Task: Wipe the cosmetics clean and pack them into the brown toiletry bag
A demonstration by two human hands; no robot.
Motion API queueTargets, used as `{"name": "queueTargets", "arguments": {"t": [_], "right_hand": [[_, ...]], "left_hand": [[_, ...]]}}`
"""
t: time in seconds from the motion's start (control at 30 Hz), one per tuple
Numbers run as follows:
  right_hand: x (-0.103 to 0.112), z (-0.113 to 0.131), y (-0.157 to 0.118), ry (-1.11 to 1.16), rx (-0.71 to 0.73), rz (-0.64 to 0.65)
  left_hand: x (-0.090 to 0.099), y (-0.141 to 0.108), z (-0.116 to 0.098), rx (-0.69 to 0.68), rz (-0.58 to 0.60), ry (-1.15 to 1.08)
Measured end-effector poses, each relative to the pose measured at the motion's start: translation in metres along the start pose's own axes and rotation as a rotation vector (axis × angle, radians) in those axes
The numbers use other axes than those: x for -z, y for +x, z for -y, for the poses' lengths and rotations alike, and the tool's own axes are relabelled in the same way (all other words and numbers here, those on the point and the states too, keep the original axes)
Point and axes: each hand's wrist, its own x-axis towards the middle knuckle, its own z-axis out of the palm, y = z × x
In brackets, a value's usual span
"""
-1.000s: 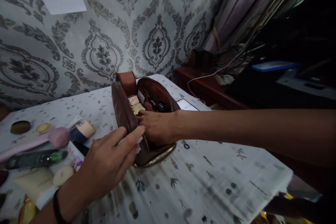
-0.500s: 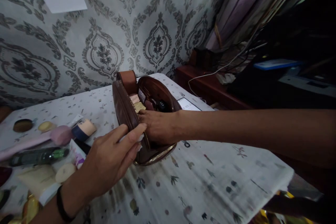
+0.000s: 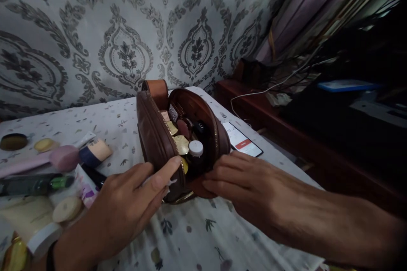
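A brown leather toiletry bag (image 3: 153, 129) stands unzipped on the patterned tablecloth. Inside it show a white-capped jar (image 3: 196, 148), gold-coloured packets (image 3: 181, 145) and several dark round items. My left hand (image 3: 127, 199) grips the bag's near left side, its index finger along the zip edge. A scrap of something white, perhaps tissue, pokes out under those fingers. At the near right rim, my right hand (image 3: 251, 186) has its fingers closed over the brown leather edge; the fingertips are partly hidden.
Left of the bag lie a pink brush (image 3: 65, 157), a green bottle (image 3: 34, 184), a cream tube (image 3: 30, 220), a blue-and-beige jar (image 3: 95, 152) and other cosmetics. A phone (image 3: 243, 140) rests right of the bag. Behind is a patterned wall; a dark red wooden surface (image 3: 235, 93) stands farther right.
My right hand has come out of the bag and moved to its near right rim, uncovering the white-capped jar. My left hand stays on the left side. The view has shifted slightly.
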Motion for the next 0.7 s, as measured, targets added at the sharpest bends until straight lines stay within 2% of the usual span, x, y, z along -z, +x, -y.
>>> {"name": "queueTargets", "arguments": {"t": [0.1, 0.27, 0.47, 0.57, 0.7], "right_hand": [[-0.011, 0.004, -0.012, 0.073, -0.015, -0.091], [-0.024, 0.004, -0.016, 0.157, -0.031, -0.231], [-0.030, 0.001, -0.014, 0.198, -0.036, -0.293], [-0.032, 0.001, -0.015, 0.222, -0.029, -0.285], [-0.034, 0.001, -0.015, 0.278, -0.085, -0.271]], "left_hand": [[-0.001, 0.000, 0.000, -0.015, -0.013, 0.003], [-0.004, 0.000, 0.000, -0.027, -0.010, 0.043], [0.004, -0.004, -0.005, 0.049, 0.011, -0.010], [0.017, 0.011, -0.012, 0.076, 0.012, -0.003], [0.026, 0.057, -0.016, -0.051, -0.031, 0.177]]}}
